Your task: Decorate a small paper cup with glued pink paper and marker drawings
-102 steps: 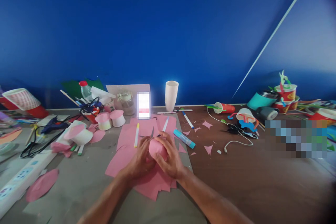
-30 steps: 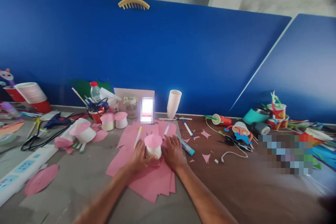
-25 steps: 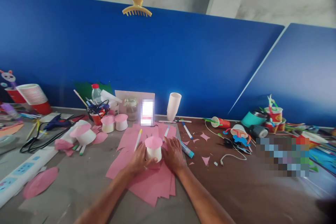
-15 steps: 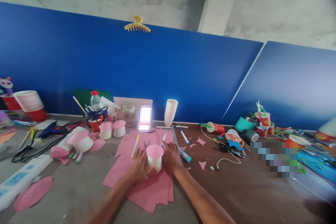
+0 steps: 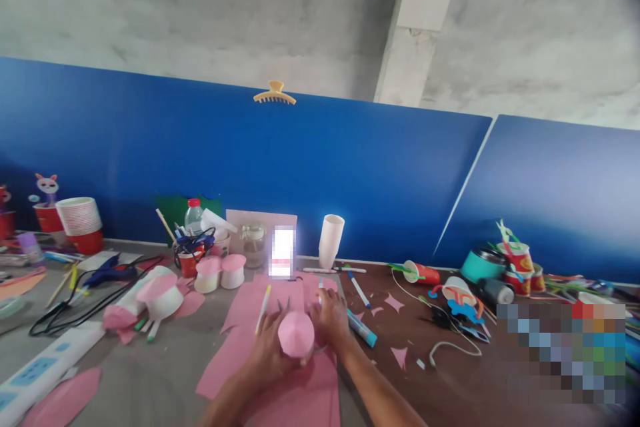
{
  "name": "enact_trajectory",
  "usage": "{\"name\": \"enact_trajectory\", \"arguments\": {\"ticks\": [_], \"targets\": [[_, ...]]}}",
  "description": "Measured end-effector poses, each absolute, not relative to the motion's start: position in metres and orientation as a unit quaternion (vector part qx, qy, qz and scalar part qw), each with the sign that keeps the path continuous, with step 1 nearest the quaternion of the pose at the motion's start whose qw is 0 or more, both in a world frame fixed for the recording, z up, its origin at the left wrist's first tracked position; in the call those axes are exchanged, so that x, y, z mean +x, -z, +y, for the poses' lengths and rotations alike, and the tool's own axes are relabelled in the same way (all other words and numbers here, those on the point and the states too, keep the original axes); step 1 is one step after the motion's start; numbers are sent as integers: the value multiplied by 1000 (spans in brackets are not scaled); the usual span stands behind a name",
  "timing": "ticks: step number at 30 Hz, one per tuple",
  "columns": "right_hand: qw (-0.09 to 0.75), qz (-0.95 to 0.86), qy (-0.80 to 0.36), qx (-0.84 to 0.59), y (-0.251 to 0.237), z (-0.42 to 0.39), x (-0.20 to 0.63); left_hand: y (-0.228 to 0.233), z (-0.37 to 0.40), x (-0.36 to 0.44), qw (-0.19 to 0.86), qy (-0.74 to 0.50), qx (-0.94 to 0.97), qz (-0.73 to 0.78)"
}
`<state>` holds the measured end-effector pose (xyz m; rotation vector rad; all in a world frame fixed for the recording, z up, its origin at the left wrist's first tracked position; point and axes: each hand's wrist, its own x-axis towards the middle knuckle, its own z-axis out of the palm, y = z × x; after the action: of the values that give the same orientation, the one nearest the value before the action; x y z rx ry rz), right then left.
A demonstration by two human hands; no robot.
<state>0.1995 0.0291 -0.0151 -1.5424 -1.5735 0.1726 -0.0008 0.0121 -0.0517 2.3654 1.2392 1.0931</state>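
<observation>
My left hand [image 5: 270, 347] is wrapped round a small white paper cup, mostly hidden, with a shallow pink paper cone [image 5: 296, 335] on top. The cup tilts so its pink top faces me. Just right of it, my right hand [image 5: 331, 317] has its fingers bent over a slim white and blue marker [image 5: 321, 284]; their tips are partly hidden. Pink paper sheets [image 5: 273, 390] lie under both hands. Scissor blades [image 5: 284, 305] poke out beyond my left fingers, beside a yellow-tipped white marker [image 5: 263, 310]. A light-blue tube [image 5: 363, 329] rests by my right wrist.
Pink-topped white cups [image 5: 233, 271] stand back left, near a glue gun [image 5: 105, 268] with black cable. A power strip [image 5: 47, 367] lies front left. Upright white cups [image 5: 331, 240] stand by the blue partition [image 5: 360, 167]. Pink scraps [image 5: 399, 356] and a white cable [image 5: 453, 355] lie right.
The view has tipped upward, so everything sits lower. My left hand has tilted the cup, turning its pink top towards me. My right hand stays by the marker.
</observation>
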Motion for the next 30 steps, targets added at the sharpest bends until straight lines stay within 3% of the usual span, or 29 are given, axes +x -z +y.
{"name": "enact_trajectory", "arguments": {"ticks": [6,13,18,26,30], "targets": [[634,-508,-195,-549,4,23,223,55,21,-12,158,-367,809,431],[743,-346,-394,-416,-18,6,226,37,17,-29,233,-250,827,447],[763,-263,-490,-330,-29,-1,229,39,24,-41,228,-270,842,409],[730,-215,-602,-240,-40,-13,220,4,29,-36,225,-543,643,490],[713,-248,-614,-233,-44,-22,203,-21,9,-30,178,-588,646,454]]}}
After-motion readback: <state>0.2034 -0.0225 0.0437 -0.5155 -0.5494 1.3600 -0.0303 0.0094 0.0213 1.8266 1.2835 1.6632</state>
